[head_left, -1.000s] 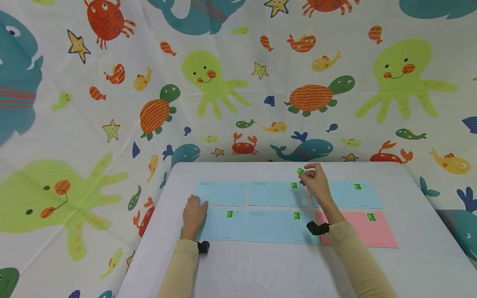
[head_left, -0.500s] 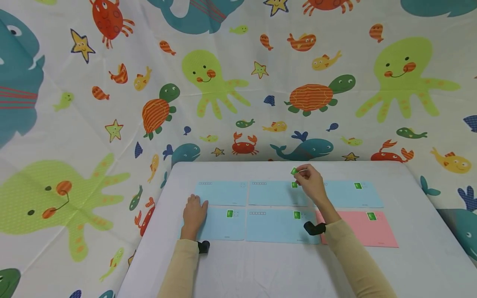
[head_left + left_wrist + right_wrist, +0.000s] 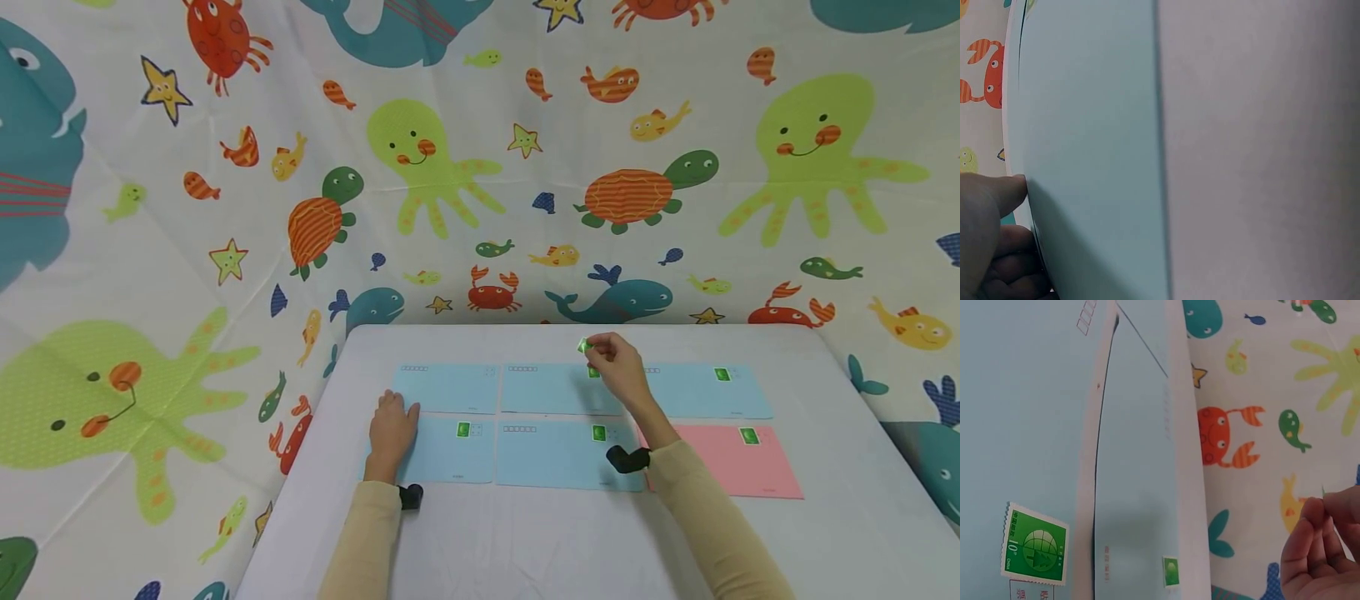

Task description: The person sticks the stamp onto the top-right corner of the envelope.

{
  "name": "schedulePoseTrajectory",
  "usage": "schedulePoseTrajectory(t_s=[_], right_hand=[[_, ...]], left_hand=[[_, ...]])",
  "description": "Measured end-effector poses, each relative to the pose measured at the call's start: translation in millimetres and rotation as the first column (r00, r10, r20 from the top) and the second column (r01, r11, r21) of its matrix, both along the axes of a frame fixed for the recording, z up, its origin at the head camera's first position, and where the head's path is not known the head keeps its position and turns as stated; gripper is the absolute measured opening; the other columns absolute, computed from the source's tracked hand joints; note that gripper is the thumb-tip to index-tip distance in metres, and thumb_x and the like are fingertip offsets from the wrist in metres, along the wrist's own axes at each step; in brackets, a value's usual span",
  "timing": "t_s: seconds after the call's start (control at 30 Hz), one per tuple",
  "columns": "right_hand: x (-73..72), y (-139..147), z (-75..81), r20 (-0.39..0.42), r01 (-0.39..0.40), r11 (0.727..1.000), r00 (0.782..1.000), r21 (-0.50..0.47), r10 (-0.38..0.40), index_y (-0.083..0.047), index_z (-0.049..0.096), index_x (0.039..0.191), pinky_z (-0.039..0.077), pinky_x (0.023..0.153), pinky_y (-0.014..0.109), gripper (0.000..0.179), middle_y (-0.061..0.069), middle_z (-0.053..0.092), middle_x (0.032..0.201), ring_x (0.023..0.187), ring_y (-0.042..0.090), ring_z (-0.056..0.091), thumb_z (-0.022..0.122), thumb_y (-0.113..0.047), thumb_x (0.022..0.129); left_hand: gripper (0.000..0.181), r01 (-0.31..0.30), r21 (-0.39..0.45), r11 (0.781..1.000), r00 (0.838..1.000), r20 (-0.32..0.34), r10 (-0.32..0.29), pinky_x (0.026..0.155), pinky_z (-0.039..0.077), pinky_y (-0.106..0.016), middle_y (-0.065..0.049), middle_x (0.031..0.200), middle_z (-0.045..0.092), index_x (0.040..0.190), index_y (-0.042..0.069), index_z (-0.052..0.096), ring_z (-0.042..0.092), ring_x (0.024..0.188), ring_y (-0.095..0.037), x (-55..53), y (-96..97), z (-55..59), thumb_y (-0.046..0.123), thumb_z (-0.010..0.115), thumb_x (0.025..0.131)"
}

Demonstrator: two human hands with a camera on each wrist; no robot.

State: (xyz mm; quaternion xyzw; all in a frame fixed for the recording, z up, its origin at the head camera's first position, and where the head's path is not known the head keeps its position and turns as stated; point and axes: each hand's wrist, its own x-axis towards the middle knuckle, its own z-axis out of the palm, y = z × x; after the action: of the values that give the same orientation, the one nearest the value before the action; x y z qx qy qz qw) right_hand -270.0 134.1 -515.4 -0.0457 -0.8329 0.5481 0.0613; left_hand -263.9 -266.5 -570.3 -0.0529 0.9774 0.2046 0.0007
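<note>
My right hand pinches a small green postage stamp between thumb and fingertips, raised above the back of the upper middle blue envelope. Only the stamp's thin edge shows at the fingertips in the right wrist view, where a stamped envelope lies beyond a nearer one. My left hand rests at the left end of the lower left blue envelope, its fingertips reaching the upper left blue envelope. That upper left one bears no green stamp; the lower left one has a stamp.
The lower middle blue envelope, upper right blue envelope and pink envelope each carry a green stamp. All lie in two rows on a white-covered table. A sea-animal curtain hangs behind.
My right hand has moved a little to the left with the stamp, now passing over the upper middle envelope. My left hand stays where it was.
</note>
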Motion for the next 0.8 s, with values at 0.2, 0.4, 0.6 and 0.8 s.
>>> schedulePoseTrajectory(t_s=[0.2, 0.4, 0.6, 0.8], right_hand=[[-1.8, -7, -0.7, 0.006, -0.014, 1.000, 1.000, 0.009, 0.014, -0.004, 0.061, 0.123, 0.053, 0.071, 0.012, 0.028, 0.016, 0.064, 0.106, 0.093, 0.037, 0.069, 0.060, -0.021, 0.101], [-4.7, -19, -1.1, -0.003, -0.038, 0.999, 0.999, 0.002, 0.038, -0.004, 0.062, 0.122, 0.054, 0.073, 0.014, 0.026, 0.016, 0.066, 0.106, 0.088, 0.028, 0.069, 0.061, -0.019, 0.100], [-5.7, -30, -4.3, -0.049, -0.069, 0.998, 0.996, 0.014, 0.069, -0.003, 0.064, 0.119, 0.054, 0.072, 0.014, 0.024, 0.016, 0.068, 0.103, 0.085, 0.021, 0.069, 0.062, -0.015, 0.099], [-7.3, -42, -4.8, -0.049, -0.090, 0.996, 0.995, 0.014, 0.090, -0.003, 0.064, 0.119, 0.054, 0.070, 0.017, 0.023, 0.016, 0.068, 0.100, 0.083, 0.022, 0.069, 0.062, -0.014, 0.098]], left_hand=[[0.056, -0.003, -0.003, 1.000, 1.000, 0.005, 0.003, 0.115, 0.034, -0.060, -0.037, 0.152, 0.035, 0.138, -0.019, 0.046, 0.034, 0.144, -0.051, 0.5, 0.8, 0.7, 0.024, 0.055, 0.102], [0.056, -0.003, 0.000, 1.000, 1.000, -0.006, 0.003, 0.115, 0.035, -0.061, -0.037, 0.151, 0.036, 0.137, -0.019, 0.046, 0.035, 0.143, -0.051, 2.3, 1.1, 0.8, 0.023, 0.055, 0.102], [0.054, -0.008, 0.009, 1.000, 0.999, -0.042, 0.009, 0.116, 0.035, -0.059, -0.036, 0.150, 0.041, 0.135, -0.019, 0.049, 0.037, 0.143, -0.048, 4.3, 1.6, 1.7, 0.022, 0.057, 0.101], [0.054, -0.006, 0.014, 1.000, 0.999, -0.045, 0.007, 0.116, 0.035, -0.058, -0.036, 0.149, 0.042, 0.135, -0.020, 0.049, 0.037, 0.144, -0.048, 4.0, 2.1, 2.1, 0.022, 0.057, 0.101]])
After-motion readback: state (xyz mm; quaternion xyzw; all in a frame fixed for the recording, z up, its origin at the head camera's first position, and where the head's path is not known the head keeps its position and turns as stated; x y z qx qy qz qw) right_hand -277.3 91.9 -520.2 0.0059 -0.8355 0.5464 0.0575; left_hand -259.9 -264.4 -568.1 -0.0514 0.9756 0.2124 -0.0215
